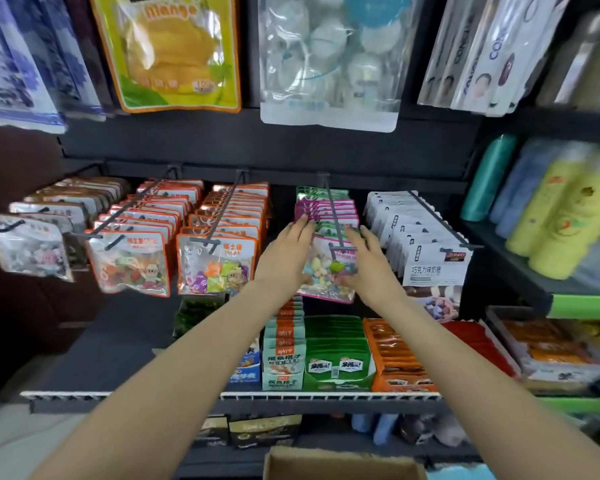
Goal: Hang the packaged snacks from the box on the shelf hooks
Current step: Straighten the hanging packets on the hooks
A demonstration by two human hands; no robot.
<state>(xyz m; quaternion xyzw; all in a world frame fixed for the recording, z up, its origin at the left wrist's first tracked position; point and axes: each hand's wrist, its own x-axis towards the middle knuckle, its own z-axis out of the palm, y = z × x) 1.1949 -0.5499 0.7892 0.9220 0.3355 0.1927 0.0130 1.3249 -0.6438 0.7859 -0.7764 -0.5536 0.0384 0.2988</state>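
A pink-edged clear snack pack (326, 271) of pastel candies hangs at the front of a dark shelf hook (335, 216), with several more pink and green packs behind it. My left hand (288, 254) lies along the pack's left edge, fingers stretched up to the row behind. My right hand (366, 261) rests flat on its right side, fingers spread. Neither hand visibly grips the pack. The cardboard box (340, 464) shows only its top rim at the bottom middle; its contents are hidden.
Neighbouring hooks carry orange-edged candy packs (215, 265) on the left and white packs (430, 261) on the right. Below, a white-railed shelf (291, 396) holds boxed snacks. Large bags hang above; bottles (548, 216) stand at right.
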